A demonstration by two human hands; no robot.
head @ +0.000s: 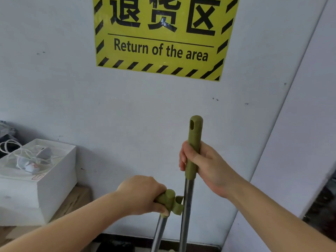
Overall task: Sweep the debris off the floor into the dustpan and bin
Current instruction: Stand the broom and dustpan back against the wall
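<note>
The taller handle (189, 190), a steel pole with an olive-green grip and a hanging hole, stands nearly upright. At its 8 o'clock, the shorter handle (160, 231), in matching colours, has its clip against that pole.

**Ends out of frame**

The taller pole (188, 197) and the shorter pole (160, 231) run off the bottom edge. The left hand (141, 193) covers most of the shorter pole's green grip. The top edge crops the yellow sign (160, 50).

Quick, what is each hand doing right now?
Left hand: closed, gripping the shorter green handle.
Right hand: closed, gripping the taller green handle.
</note>
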